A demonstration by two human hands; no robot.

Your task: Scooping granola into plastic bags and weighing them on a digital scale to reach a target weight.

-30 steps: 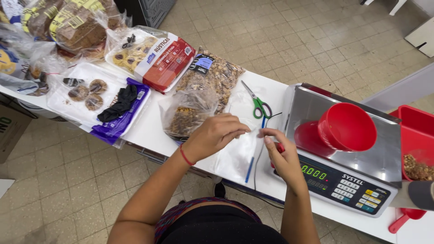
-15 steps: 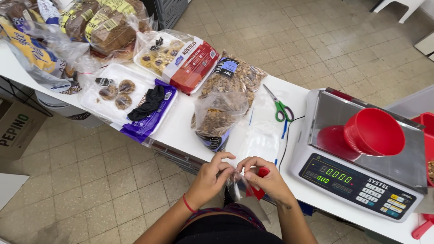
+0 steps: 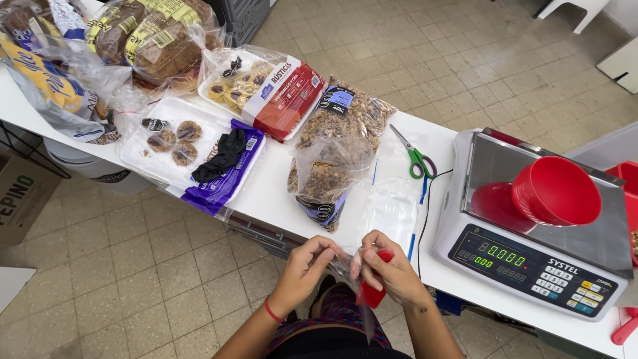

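Hands on a thin clear bag

Head view: left hand [image 3: 307, 266] and right hand [image 3: 389, 272] pinch a clear plastic bag [image 3: 347, 266] below the worktop [image 3: 279, 179] edge; right grip also holds something red. Probably flimsy, slippery; best held at its mouth.

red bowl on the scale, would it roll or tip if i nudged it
The red bowl lies tilted on its side on the scale pan, so it would probably roll on its round rim. It looks like thin plastic, likely light and easily pushed.

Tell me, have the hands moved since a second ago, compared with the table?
Yes. Both the left hand and right hand pulled back off the white table, toward the person's body, past its near edge.
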